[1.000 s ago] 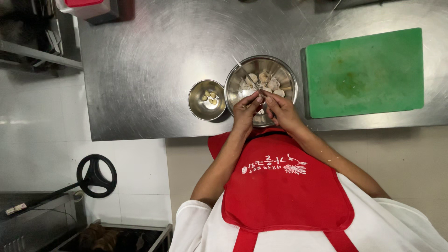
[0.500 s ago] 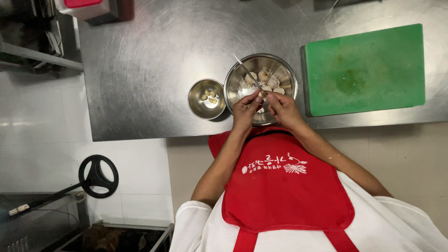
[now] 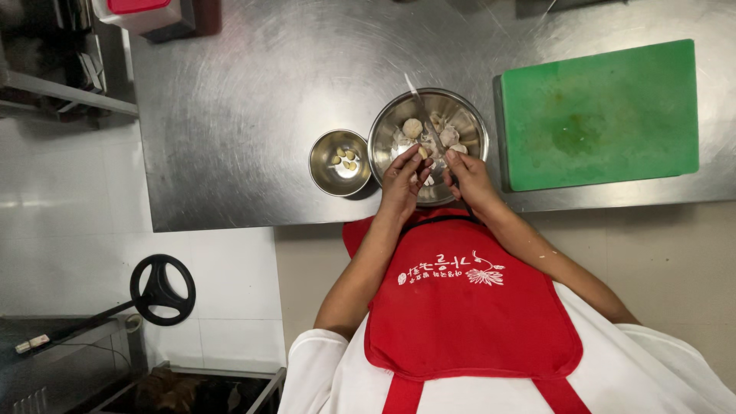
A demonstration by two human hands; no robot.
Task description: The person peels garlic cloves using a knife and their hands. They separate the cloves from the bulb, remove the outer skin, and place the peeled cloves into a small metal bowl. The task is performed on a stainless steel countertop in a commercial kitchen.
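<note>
Both my hands work at the near rim of a large steel bowl (image 3: 468, 115) that holds garlic bulbs (image 3: 412, 127) and papery skins. My left hand (image 3: 400, 184) pinches a small garlic clove (image 3: 422, 152) at its fingertips. My right hand (image 3: 469, 182) grips a thin knife (image 3: 423, 113) whose blade slants up and left across the bowl, close to the clove. Just left of the big bowl stands a small steel bowl (image 3: 328, 175) with several peeled cloves (image 3: 343, 159).
The bowls stand on a steel worktable (image 3: 253, 115) near its front edge. A green cutting board (image 3: 602, 115) lies to the right of the big bowl. A red-lidded container (image 3: 142, 11) is at the far left corner. A black wheel handle (image 3: 161, 290) sits below.
My hands stay at the bowl's near rim. The knife blade now shows longer and slants across the bowl, and the clove sits at my left fingertips.
</note>
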